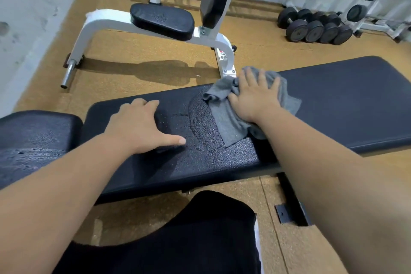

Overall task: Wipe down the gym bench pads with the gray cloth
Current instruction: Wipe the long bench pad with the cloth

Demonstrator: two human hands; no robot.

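Note:
A long black bench pad runs across the middle of the view, and a shorter black seat pad joins it at the left. The gray cloth lies crumpled on the long pad near its far edge. My right hand presses flat on the cloth with straight, spread fingers. My left hand rests on the pad's left part, thumb stretched out and fingertips bent over the far edge. Wet droplets and a damp arc show on the pad between my hands.
A white-framed seated machine with a black seat stands on the brown floor beyond the bench. Several black dumbbells lie on the floor and on a rack at the far right. A wall runs along the left.

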